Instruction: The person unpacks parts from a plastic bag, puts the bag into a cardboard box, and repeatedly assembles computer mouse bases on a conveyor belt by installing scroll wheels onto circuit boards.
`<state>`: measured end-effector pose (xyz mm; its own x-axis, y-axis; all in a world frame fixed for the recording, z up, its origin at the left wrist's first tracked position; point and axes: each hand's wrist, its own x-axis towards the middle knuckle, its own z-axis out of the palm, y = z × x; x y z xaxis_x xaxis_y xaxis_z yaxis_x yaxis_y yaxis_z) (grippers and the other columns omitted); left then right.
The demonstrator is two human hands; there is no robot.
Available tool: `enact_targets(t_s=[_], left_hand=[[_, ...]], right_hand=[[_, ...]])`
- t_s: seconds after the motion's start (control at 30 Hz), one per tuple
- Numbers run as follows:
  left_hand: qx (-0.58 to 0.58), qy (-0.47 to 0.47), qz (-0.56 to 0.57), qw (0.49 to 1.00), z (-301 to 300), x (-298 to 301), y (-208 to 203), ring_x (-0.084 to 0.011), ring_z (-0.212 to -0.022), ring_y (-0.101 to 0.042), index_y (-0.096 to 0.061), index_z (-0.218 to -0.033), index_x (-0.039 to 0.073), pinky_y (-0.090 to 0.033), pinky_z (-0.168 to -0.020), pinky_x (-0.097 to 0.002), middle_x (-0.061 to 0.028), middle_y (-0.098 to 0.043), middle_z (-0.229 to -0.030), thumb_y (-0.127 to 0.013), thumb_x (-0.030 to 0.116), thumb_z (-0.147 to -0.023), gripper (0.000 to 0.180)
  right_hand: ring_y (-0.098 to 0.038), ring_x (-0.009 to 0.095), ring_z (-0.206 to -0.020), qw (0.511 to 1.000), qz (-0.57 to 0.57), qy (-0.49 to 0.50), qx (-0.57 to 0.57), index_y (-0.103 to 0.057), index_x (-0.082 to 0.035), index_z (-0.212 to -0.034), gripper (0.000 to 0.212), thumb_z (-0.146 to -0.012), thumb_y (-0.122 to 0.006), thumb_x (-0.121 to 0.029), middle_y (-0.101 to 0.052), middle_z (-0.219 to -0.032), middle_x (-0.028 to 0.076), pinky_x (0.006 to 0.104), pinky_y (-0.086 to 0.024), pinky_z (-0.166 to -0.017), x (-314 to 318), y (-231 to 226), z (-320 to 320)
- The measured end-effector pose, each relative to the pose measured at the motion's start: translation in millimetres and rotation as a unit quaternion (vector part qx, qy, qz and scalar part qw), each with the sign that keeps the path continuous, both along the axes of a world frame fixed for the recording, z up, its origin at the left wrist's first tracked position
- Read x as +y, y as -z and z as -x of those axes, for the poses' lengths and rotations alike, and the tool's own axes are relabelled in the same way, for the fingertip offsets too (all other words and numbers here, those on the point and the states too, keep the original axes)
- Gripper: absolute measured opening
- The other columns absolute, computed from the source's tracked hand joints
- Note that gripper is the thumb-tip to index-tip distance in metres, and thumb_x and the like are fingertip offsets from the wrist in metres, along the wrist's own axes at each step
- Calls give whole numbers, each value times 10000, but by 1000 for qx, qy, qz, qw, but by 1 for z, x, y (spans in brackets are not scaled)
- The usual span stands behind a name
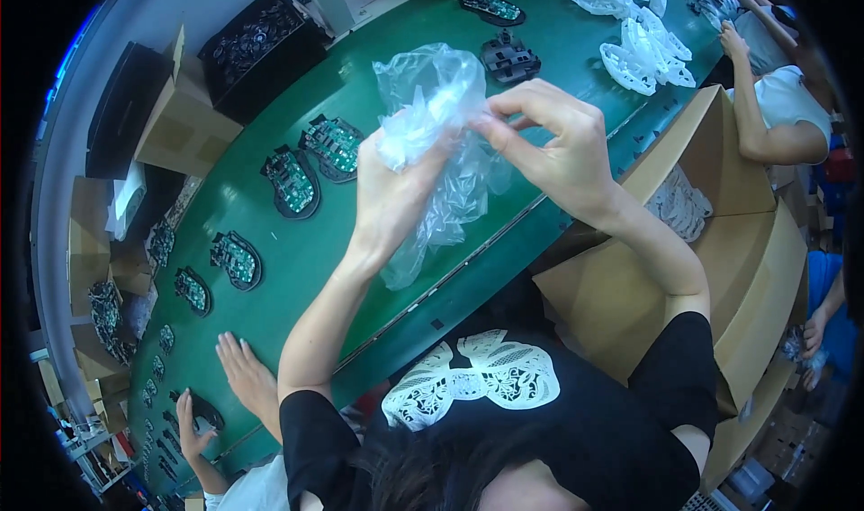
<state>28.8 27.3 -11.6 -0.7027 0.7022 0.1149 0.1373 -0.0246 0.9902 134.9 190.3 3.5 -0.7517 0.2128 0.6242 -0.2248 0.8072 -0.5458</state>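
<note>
- Crumpled clear plastic [461, 196] is held above the green work surface [310, 263].
- It is clasped in the left hand [391, 189].
- It is pinched by the right hand [562, 146], between thumb and fingers.

This place is looking like a factory assembly workshop. On a long, smooth green desk [306, 263], rounded black plastic housings [299, 210] with green circuit boards [292, 183] are lying in a spaced line. Co-workers in white tops [796, 106] are working along the same side. A large, open brown cardboard box [738, 187] and a rectangular black bin [261, 92] of small dark parts [256, 41] are standing nearby.
</note>
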Motion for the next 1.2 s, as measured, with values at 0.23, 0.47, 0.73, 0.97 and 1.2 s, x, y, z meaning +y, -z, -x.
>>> enact_targets(t_s=[0.23,0.47,0.73,0.97,1.2], left_hand=[[-203,-71,2,977,23,-15,17,-153,-1084,-597,-583,-1321,18,-465,-943,-324,-79,-640,-1230,-667,298,-964,462],[120,-118,-26,985,11,-31,-21,-146,-747,-688,-683,-1142,36,-550,-694,-287,-43,-721,-905,-711,156,-919,255],[261,27,152,953,19,-3,-24,-208,-886,-733,-664,-1160,-19,-536,-806,-304,-141,-744,-983,-674,19,-855,308],[304,5,162,939,19,-1,-21,-436,-876,-689,-633,-1207,19,-558,-757,-449,-266,-694,-914,-669,35,-828,381],[408,82,171,893,35,-9,16,-436,-901,-673,-661,-1107,51,-545,-778,-488,-273,-681,-962,-640,121,-849,269]], right_hand=[[-657,90,-822,910,398,-71,-98,-719,4,-1079,206,-973,-678,-168,-717,-920,60,249,-586,-633,27,-12,-3],[-670,165,-747,992,86,46,-76,-727,-12,-939,148,-877,-746,-144,-708,-870,77,311,-544,-668,28,11,18],[-665,200,-709,999,-4,-42,17,-721,-8,-953,131,-852,-760,-82,-676,-821,94,298,-518,-606,11,3,29],[-654,308,-812,996,-24,-85,-7,-688,-13,-930,103,-888,-710,-105,-663,-858,122,401,-525,-734,3,-3,24],[-650,287,-834,980,82,-182,0,-681,-40,-940,94,-895,-707,-118,-671,-889,108,385,-522,-725,-24,-7,31]])
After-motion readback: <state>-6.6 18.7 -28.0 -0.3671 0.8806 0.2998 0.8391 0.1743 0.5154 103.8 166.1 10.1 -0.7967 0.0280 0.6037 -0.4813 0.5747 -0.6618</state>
